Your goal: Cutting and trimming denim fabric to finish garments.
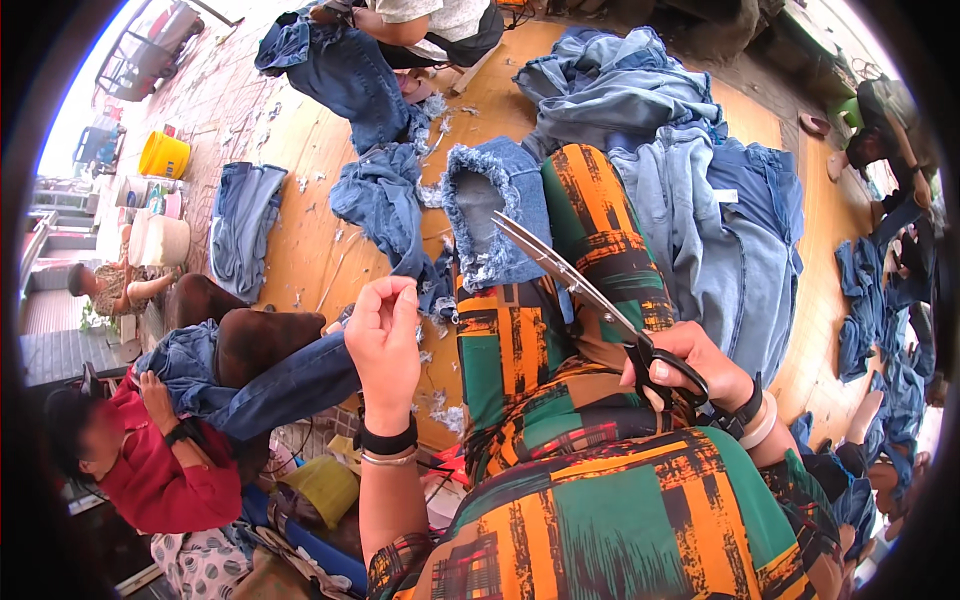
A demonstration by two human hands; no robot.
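My right hand (690,365) holds a pair of long scissors (590,295) with black handles. The blades point up and left, above my knee, with a narrow gap near the handles. My left hand (385,340) is raised to the left of my lap, thumb and fingers pinched together; whatever they hold is too small to make out. Across my left knee lies a piece of denim (500,210) with a frayed, fringed opening. A crumpled blue denim garment (385,195) lies just beyond my left hand.
Light blue jeans (700,240) and a denim pile (625,85) lie to the right and ahead on a wooden board (310,230) strewn with lint. Folded jeans (245,225) lie at left. A person in red (175,470) sits close on my left; others sit ahead and right.
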